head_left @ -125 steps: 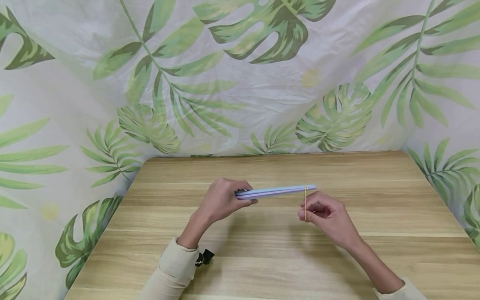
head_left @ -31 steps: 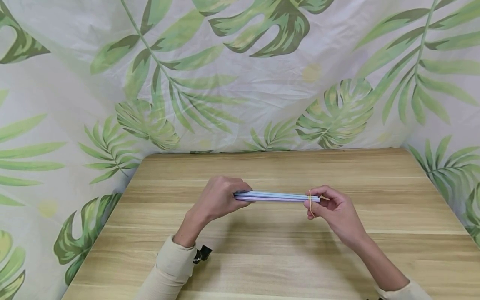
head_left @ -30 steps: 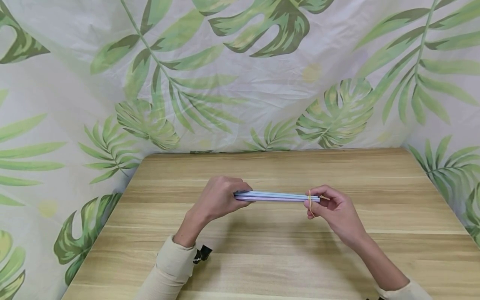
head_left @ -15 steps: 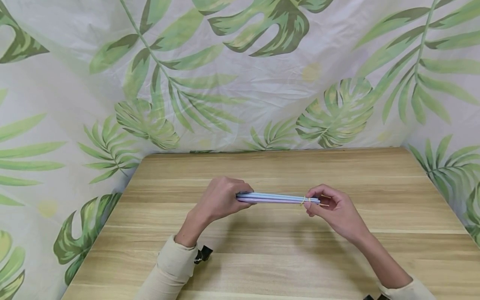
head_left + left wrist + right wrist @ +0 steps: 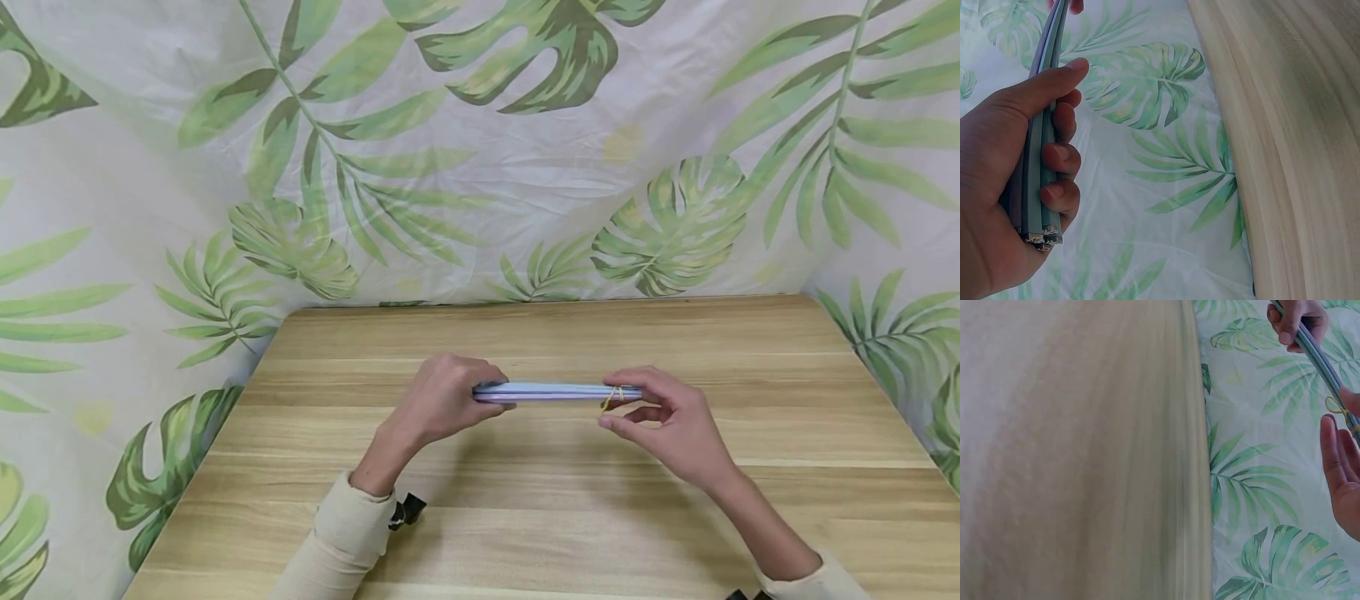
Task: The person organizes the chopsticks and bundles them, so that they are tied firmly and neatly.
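As I watch from far, the left hand (image 5: 438,398) still grasps the bundle of sticks (image 5: 551,392) by its nine-o'clock end, above the table (image 5: 525,525). At three o'clock, the thumb of the right hand (image 5: 675,425), earlier against the sticks, has dropped toward six; whether this hand grips the yellow band (image 5: 620,392), now looped there instead of stretched long, I cannot tell.

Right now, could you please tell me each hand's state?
Left hand: closed, holding the sticks.
Right hand: at the yellow band; whether gripping cannot be told.
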{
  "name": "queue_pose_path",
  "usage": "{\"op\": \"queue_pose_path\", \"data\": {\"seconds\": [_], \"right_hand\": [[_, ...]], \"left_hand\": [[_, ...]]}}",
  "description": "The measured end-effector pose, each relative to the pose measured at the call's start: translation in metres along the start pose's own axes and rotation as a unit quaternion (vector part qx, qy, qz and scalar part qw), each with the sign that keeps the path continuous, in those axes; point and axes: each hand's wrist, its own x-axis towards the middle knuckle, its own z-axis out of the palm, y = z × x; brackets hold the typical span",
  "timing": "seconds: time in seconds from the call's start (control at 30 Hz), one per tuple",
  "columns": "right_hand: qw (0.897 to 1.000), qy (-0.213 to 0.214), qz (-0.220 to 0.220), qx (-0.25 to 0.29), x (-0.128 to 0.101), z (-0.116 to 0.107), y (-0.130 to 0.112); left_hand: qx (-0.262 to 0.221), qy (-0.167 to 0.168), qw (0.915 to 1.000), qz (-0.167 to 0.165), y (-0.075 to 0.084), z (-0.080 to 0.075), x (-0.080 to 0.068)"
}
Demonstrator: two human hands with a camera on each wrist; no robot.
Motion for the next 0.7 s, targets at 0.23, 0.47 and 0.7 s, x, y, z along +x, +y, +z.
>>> {"op": "queue_pose_path", "data": {"seconds": [0.23,0.47,0.7], "right_hand": [[0.996,0.027,-0.060,-0.067,0.001,0.002,0.002],[0.998,0.030,-0.049,-0.027,0.001,-0.005,-0.001],[1.000,0.016,-0.008,-0.003,0.001,-0.008,0.000]], "left_hand": [[-0.013,-0.016,0.9997,-0.011,0.003,0.001,0.000],[-0.018,-0.018,0.9994,-0.022,0.003,0.001,0.000],[-0.014,-0.028,0.9993,-0.018,0.002,0.001,0.001]]}}
